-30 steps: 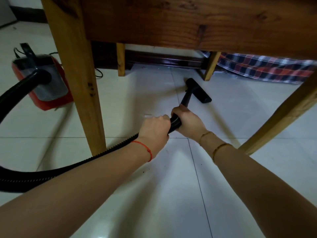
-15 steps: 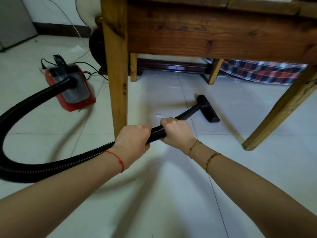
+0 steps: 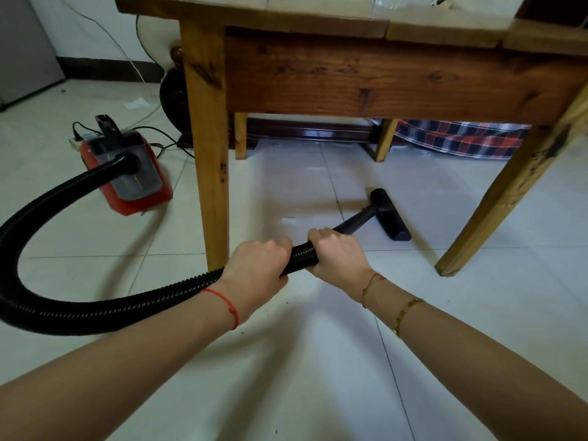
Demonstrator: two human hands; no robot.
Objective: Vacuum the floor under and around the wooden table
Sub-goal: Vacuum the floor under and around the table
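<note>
A wooden table stands over white floor tiles, its near left leg just ahead of my hands. Both hands grip the black ribbed vacuum hose: my left hand behind, my right hand in front where the rigid tube starts. The black floor nozzle lies flat on the tiles under the table, between the near legs. The hose loops left to the red vacuum cleaner body beside the table.
The table's near right leg slants at the right. Two far legs stand by a dark baseboard. A plaid cloth hangs at the back right. Cables and a power strip lie behind the vacuum body. Dark specks dot the tiles near my wrists.
The nozzle has been drawn back from the far side toward the near legs and turned rightward. My view has pulled back and risen, so the tabletop edge now shows.
</note>
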